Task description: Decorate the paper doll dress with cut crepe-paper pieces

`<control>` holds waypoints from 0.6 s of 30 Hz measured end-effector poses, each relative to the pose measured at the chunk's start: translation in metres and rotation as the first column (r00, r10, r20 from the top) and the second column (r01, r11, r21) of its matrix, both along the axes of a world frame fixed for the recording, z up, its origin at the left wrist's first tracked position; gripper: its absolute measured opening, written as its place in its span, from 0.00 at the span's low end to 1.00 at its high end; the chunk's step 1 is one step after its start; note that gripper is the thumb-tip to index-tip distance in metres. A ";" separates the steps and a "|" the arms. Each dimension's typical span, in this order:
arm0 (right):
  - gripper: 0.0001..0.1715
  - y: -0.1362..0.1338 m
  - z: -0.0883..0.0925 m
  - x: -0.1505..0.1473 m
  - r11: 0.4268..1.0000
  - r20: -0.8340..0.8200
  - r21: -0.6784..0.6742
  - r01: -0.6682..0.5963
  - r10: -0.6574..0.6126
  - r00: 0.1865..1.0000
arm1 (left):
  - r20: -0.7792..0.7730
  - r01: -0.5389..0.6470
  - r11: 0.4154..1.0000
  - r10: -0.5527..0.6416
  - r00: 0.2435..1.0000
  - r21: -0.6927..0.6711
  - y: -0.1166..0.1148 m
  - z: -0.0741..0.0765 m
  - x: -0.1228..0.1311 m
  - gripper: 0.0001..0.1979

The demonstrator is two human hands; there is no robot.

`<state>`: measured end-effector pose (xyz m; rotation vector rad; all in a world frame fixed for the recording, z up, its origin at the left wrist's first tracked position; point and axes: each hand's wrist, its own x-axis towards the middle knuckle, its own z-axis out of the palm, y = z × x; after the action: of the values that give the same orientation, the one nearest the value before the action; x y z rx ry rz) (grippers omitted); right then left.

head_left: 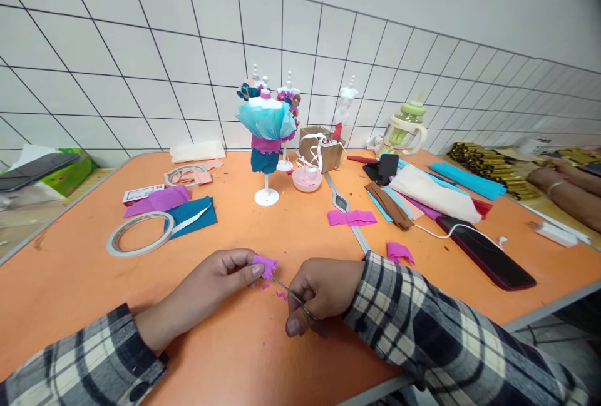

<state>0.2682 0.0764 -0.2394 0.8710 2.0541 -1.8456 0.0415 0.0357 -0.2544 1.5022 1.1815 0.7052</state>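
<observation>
1. Two tape rolls (136, 252) lay toward the table's (225, 356) left edge.
2. The left hand (220, 276), nearly closed, pinched one purple paper piece (266, 266) toward the front edge.
3. I counted four dress forms (265, 104) by the back edge.
4. The right hand (323, 287), fingers curled, gripped one pair of scissors (295, 296), tips at the paper.
5. One phone (486, 253) lay toward the front-right corner.

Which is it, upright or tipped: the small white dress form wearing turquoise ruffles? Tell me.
Upright: the dress form rises above its round white base, flat on the orange table.
</observation>
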 end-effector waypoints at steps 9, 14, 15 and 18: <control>0.26 0.000 -0.004 0.000 1.000 -0.023 0.028 -0.007 0.008 1.000 | -0.012 -0.008 1.000 0.008 1.000 0.022 0.002 -0.002 -0.001 0.12; 0.26 0.001 -0.004 0.001 0.999 -0.011 0.030 -0.011 0.011 1.000 | -0.034 -0.042 0.998 0.044 0.998 0.052 0.000 0.002 0.003 0.12; 0.26 0.001 -0.005 0.001 0.999 -0.014 0.034 -0.015 0.015 1.000 | -0.043 -0.051 0.996 0.054 0.998 0.069 -0.001 0.003 0.004 0.12; 0.27 0.002 -0.009 0.002 0.999 -0.025 0.035 -0.022 0.023 0.999 | -0.083 -0.065 0.990 0.075 0.994 0.124 -0.002 0.007 0.006 0.12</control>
<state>0.2700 0.0789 -0.2484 0.8342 2.1080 -1.8240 0.0478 0.0333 -0.2475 1.6129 1.2823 0.7773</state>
